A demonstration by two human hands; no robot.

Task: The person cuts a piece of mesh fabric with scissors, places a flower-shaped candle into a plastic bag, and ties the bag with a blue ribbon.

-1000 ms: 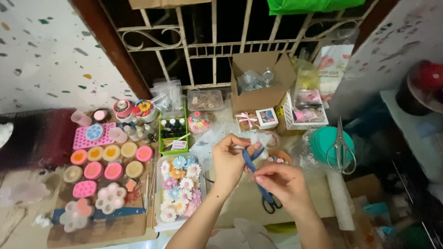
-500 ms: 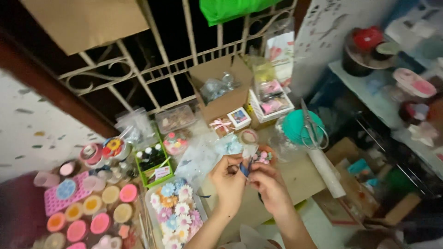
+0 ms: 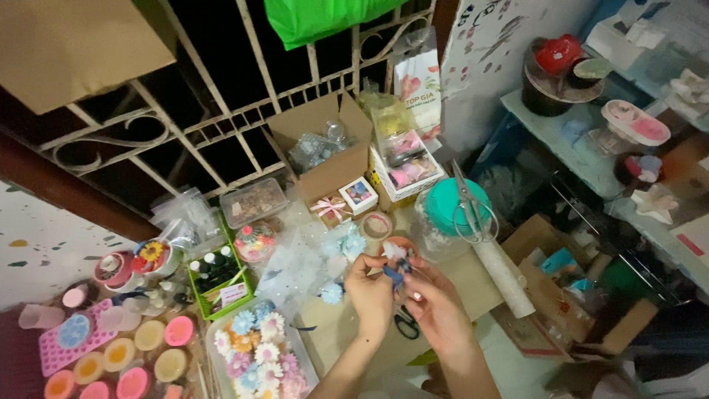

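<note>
Both of my hands meet over the middle of the work surface. My left hand [image 3: 371,292] pinches one end of a short blue ribbon [image 3: 394,275]. My right hand [image 3: 436,301] pinches the other end from the right, fingers closed on it. A small pale flower piece [image 3: 394,251] shows just above my fingertips. Small black-handled scissors [image 3: 405,322] lie on the surface directly under my hands. A white tray [image 3: 308,371] of pastel flowers sits to the lower left of my left wrist.
Round pink, orange and yellow moulds [image 3: 151,335] fill the lower left. A green box of small bottles [image 3: 214,277] and an open cardboard box [image 3: 325,148] stand further back. Silver scissors [image 3: 468,207] rest on a teal-lidded jar [image 3: 455,203]. A paper roll [image 3: 504,277] lies right. A metal window grille [image 3: 221,111] stands behind.
The view has swung to the right and tilted, so the moulds slid toward the lower left. My hands have drawn closer together on the blue ribbon, which now looks shorter between them.
</note>
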